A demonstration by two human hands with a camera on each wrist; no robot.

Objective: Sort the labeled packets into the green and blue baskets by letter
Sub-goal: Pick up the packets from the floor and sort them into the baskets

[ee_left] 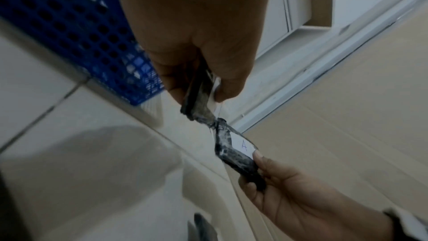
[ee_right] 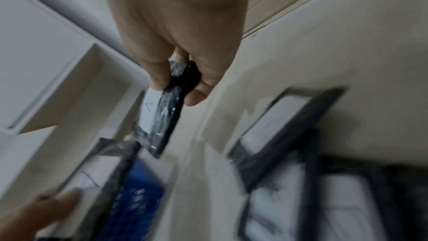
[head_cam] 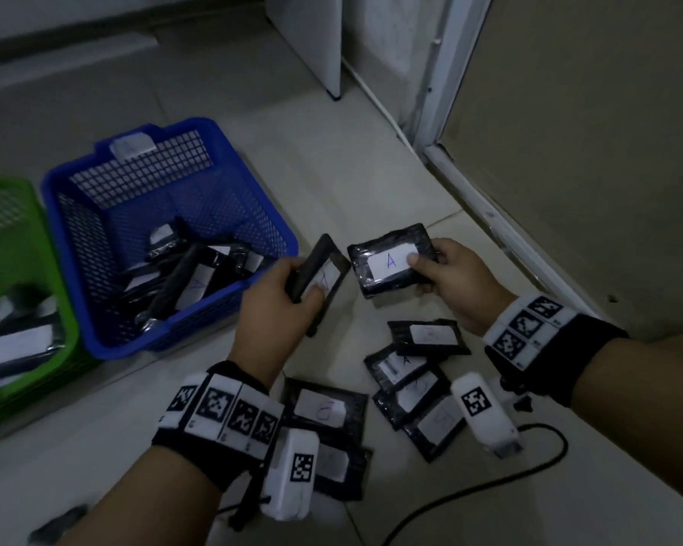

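My left hand point(head_cam: 288, 285) grips a black packet point(head_cam: 322, 269) with a white label, held tilted just right of the blue basket point(head_cam: 253, 199). In the left wrist view that packet point(ee_left: 199, 96) sits between thumb and fingers. My right hand point(head_cam: 442, 269) holds a second black packet point(head_cam: 391, 264) marked A, thumb on its label; the right wrist view shows it point(ee_right: 169, 109) edge-on. The blue basket holds several packets point(head_cam: 190, 269). At the left edge the green basket point(head_cam: 28, 246) holds a few packets point(head_cam: 16, 344). Several packets point(head_cam: 418, 372) lie on the floor below my hands.
A pale tiled floor point(head_cam: 332, 171) spreads around the baskets. A white cabinet point(head_cam: 308, 37) stands at the back, a door frame point(head_cam: 489, 214) and cardboard-coloured panel point(head_cam: 588, 151) at the right. A black cable point(head_cam: 489, 486) loops on the floor near my right wrist.
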